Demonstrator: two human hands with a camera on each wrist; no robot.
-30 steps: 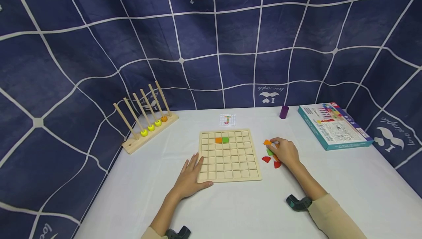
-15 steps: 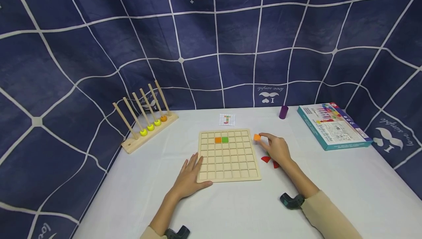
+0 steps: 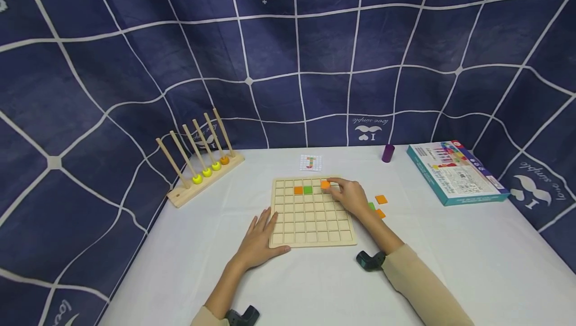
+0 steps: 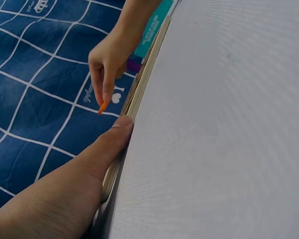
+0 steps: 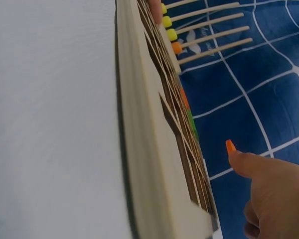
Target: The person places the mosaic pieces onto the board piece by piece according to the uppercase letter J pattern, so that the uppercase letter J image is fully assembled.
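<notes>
In the head view my right hand (image 3: 352, 197) pinches an orange square tile (image 3: 325, 184) between thumb and fingertips, over the upper right part of the wooden grid board (image 3: 310, 224). The right wrist view has this orange tile (image 5: 230, 145) raised above the board. My left hand (image 3: 257, 247) rests at the board's lower left corner, fingers spread, its thumb along the near edge. In one upper row of the grid lie an orange tile (image 3: 298, 190) and, beside it, a green tile (image 3: 308, 190). Past the board's far edge lies a small card (image 3: 310, 163) with a coloured J pattern.
Right of the board are loose orange tiles (image 3: 381, 199) and a partly hidden green tile (image 3: 371, 206). A purple cylinder (image 3: 388, 153) and a flat game box (image 3: 456, 172) stand farther right. At the left is a peg rack (image 3: 186, 193) with yellow and orange beads.
My right hand has picked up an orange tile from the loose pieces and carried it left over the board. The red pieces are now hidden behind my right arm. My left hand stays put.
</notes>
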